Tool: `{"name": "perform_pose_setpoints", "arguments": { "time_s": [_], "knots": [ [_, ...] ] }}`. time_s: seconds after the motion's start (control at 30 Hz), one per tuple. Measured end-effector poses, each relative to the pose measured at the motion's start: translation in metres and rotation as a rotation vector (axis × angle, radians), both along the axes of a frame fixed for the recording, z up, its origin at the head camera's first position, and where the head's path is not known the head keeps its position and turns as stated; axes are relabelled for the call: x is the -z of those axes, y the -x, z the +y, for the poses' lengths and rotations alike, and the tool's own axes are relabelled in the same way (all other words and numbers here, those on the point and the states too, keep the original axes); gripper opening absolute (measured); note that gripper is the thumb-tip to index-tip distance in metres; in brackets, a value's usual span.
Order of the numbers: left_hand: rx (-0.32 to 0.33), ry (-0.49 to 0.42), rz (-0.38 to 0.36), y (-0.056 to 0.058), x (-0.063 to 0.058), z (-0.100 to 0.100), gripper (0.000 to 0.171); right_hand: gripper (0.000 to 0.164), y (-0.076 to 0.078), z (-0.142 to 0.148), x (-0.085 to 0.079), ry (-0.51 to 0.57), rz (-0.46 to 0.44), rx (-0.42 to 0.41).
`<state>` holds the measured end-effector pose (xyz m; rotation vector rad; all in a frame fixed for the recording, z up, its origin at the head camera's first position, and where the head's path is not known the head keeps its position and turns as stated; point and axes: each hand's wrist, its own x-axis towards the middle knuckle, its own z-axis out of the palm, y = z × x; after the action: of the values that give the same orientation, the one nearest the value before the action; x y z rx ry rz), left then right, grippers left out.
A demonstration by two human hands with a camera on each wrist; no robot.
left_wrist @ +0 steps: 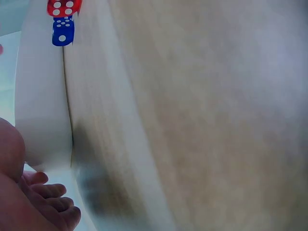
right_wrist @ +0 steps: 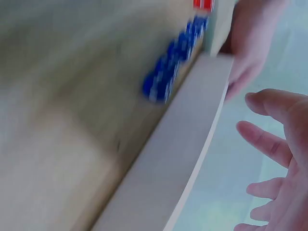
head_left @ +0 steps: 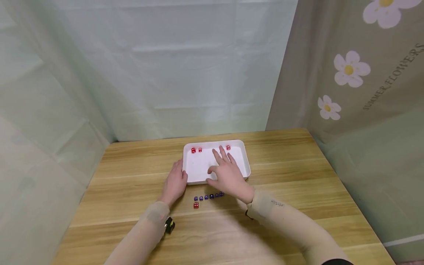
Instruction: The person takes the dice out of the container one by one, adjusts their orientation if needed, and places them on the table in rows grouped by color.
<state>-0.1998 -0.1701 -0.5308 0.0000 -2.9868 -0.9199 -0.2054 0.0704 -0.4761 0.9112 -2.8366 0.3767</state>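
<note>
A white tray (head_left: 200, 169) lies on the table with red dice along its far side: two near the left, such as this red die (head_left: 193, 150), and another red die (head_left: 228, 147) to the right. My left hand (head_left: 175, 182) rests along the tray's left wall, its thumb at the near left corner. Above the tray is my right hand (head_left: 228, 176), fingers spread and no die visible between them; it hides part of the tray floor. Before the near wall runs a row of several blue dice (head_left: 206, 197), with a single red die (head_left: 196, 205) below its left end.
The wooden table (head_left: 139, 165) extends on both sides of the tray. Pale curtains (head_left: 198, 73) hang behind and beside it, and the right curtain (head_left: 364, 121) bears white flowers and lettering.
</note>
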Motion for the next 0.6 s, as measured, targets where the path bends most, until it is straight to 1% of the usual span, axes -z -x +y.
{"name": "perform_pose_setpoints", "arguments": {
  "time_s": [0.1,0.2,0.43,0.6],
  "knots": [
    [-0.004,-0.002,-0.018,-0.001,-0.001,0.000,0.060,0.025,0.017,0.010,-0.003,0.001,-0.034,0.062],
    [-0.008,-0.001,-0.018,-0.001,-0.002,0.001,0.060,0.025,0.034,0.017,-0.004,-0.013,-0.062,0.115],
    [-0.003,-0.013,0.008,-0.001,0.000,0.000,0.059,0.029,0.070,0.031,0.004,-0.021,-0.108,0.208],
    [-0.004,-0.009,0.008,-0.001,0.000,0.000,0.059,0.033,0.088,0.037,0.011,-0.041,-0.115,0.266]
  ]
}}
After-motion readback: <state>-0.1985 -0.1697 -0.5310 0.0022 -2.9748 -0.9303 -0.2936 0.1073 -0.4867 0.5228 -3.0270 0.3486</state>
